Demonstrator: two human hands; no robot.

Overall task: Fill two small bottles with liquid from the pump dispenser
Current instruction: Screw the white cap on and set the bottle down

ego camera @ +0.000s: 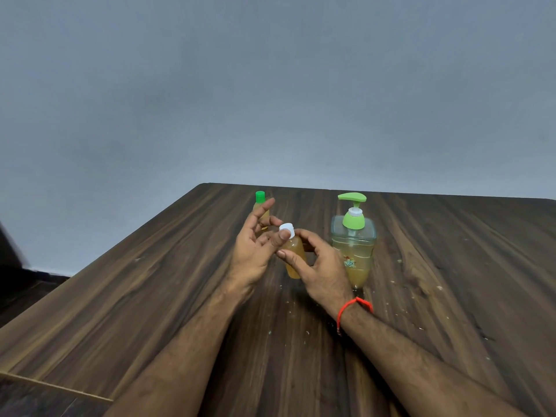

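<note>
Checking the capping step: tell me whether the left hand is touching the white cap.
Touching. The head view shows the left hand with its thumb tip pressed against the white cap, while the right hand grips the small bottle.

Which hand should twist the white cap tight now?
Probably the left hand: its thumb and finger already touch the white cap, while the right hand grips the small bottle steady.

Pump dispenser (353, 245): on the table (451, 266), right of frame centre.
Bottle in hands (294, 257): just left of the dispenser.
Second bottle (261, 209): further up-left, behind the left hand (255, 251).
</note>
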